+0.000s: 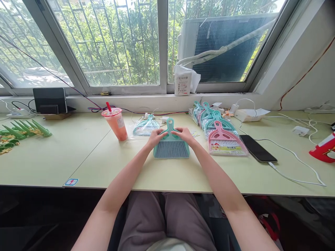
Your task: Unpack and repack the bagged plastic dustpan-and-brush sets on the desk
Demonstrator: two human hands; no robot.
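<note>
A green brush-and-dustpan set (171, 149) lies on the pale table (104, 167) in front of me, its handle pointing away and its grey bristles towards me. My left hand (157, 137) grips its upper left edge, thumb on the front beside the handle. My right hand (184, 136) grips the upper right edge in the same way. Behind my left hand lies a wrapped green set (146, 126). To the right, several wrapped green sets (216, 120) overlap in a row, with a pink set (227, 141) nearest to me.
A red drink cup (117, 123) stands left of my hands. A black phone (258, 148) with a white cable lies at the right. Green horn-shaped items (23, 129) and a tablet (49, 100) are at the far left. A red-and-white container (326, 148) is at the right edge.
</note>
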